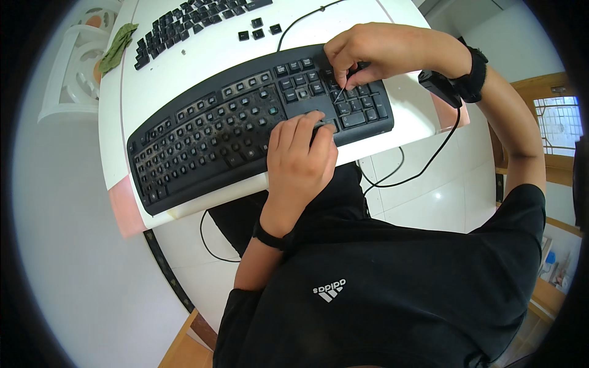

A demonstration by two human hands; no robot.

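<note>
A black curved keyboard (202, 144) lies along the table's near side. Its main letter area has bare switch posts and visible dust, while the number pad (359, 104) still carries caps. Over the number pad, my right hand (362, 52) pinches a thin metal pick-like tool (339, 94); its tip meets the keys, and my fingers hide its upper part. My left hand (302, 153) rests on the keyboard's lower edge by the arrow keys, fingers stretched out and apart, with nothing held. Its fingertips cover some of those keys.
Loose black keycaps (178, 30) lie in curved rows at the far left of the white table (208, 67). Several separate caps (257, 34) sit beside them. A green cloth (118, 49) drapes over the left edge. Black cables (423, 172) hang at the right.
</note>
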